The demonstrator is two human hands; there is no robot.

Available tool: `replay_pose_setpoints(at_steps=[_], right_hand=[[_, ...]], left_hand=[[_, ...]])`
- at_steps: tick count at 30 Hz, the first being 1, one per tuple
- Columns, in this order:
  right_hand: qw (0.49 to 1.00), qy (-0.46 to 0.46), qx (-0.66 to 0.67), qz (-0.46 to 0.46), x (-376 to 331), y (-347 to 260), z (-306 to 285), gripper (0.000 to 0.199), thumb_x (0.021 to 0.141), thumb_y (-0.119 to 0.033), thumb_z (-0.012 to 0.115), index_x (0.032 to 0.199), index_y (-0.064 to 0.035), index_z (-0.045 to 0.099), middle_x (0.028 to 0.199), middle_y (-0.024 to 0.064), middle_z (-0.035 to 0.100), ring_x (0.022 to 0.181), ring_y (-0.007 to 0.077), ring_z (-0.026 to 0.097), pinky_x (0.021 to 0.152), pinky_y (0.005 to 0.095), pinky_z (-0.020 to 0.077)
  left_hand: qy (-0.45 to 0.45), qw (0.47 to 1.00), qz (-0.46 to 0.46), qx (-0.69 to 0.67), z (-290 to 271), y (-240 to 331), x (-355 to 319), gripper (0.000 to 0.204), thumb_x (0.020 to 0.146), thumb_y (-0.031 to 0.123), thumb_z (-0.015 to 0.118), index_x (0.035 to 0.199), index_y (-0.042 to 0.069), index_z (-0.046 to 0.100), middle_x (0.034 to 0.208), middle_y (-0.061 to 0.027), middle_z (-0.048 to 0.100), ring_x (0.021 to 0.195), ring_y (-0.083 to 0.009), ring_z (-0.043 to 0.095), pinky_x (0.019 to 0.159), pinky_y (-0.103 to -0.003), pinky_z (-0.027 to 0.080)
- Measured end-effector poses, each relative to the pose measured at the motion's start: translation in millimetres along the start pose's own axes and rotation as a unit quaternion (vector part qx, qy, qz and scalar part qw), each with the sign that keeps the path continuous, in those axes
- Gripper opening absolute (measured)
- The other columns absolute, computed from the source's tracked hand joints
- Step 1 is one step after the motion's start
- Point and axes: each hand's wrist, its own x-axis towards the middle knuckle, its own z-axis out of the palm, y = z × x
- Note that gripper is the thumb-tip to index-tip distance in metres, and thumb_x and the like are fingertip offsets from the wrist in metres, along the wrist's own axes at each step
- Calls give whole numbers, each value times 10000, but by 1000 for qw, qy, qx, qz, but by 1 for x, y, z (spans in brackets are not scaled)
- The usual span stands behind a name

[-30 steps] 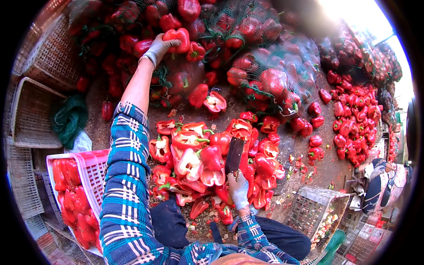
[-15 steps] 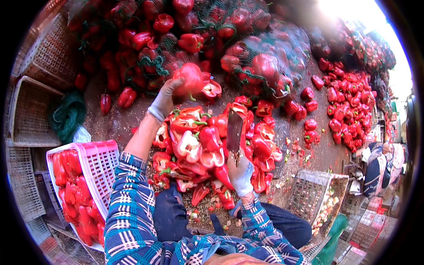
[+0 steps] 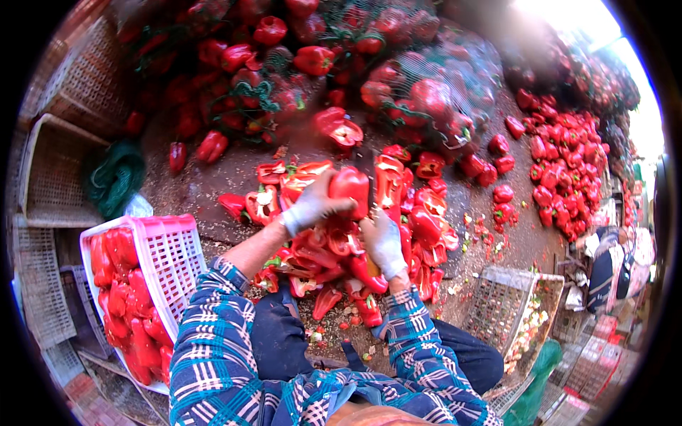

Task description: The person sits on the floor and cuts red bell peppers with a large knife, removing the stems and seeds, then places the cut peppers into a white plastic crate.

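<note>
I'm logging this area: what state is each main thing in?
Blocky red bell pepper: held, apparently whole
Dark rectangular-bladed knife: gripped
Pale-gloved left hand: closed on pepper
Pale-gloved right hand: closed on knife
Red pepper halves: cut open, heaped
Pink-and-white plastic crate: loaded with red peppers
Green mesh sack: filled with peppers
Green netting: crumpled

The floor (image 3: pixel 524 227) is brown and littered with pale seeds. At its middle lies a heap of cut peppers (image 3: pixel 426 220), red outside and pale within. Scraps (image 3: pixel 490 238) are strewn just right of the heap. Farther right is a pile of whole peppers (image 3: pixel 561 177). Mesh sacks (image 3: pixel 447 85) of peppers sit beyond the heap. Two loose peppers (image 3: pixel 212 147) lie to the left, near a bunched green net (image 3: pixel 114 181). A crate (image 3: pixel 501 319) stands at lower right.
</note>
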Motion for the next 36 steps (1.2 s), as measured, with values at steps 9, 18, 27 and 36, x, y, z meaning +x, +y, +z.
replay_pose_setpoints(at_steps=[9,18,27,36], right_hand=[[883,-40,414,220,-30,8,-17,168,955,-154,577,1059,-29,618,680,13,567,565,111,561,507,263,478],[989,0,-103,104,-36,27,-23,469,917,-204,565,1376,-114,544,832,247,692,775,443,680,695,541,528],[995,-3,-23,100,-31,49,-10,398,925,-202,563,1311,-104,579,888,262,684,821,464,666,687,558,510],[994,67,-28,86,-44,42,-12,392,938,-177,592,1312,-61,589,855,249,689,785,415,695,670,491,536]], left_hand=[[-263,935,109,213,-71,39,34,640,815,308,780,1353,37,564,1218,-184,620,1111,-250,622,926,-363,510],[182,660,258,681,-140,101,194,841,754,293,802,1491,213,405,1409,-128,492,1140,-332,584,896,-455,500],[207,695,127,676,-142,85,284,708,701,376,825,1291,155,503,1188,-158,631,1083,-337,623,930,-465,481],[60,962,102,-247,-133,64,225,487,890,325,735,1263,61,570,1198,-41,654,1080,-166,634,948,-348,511]])
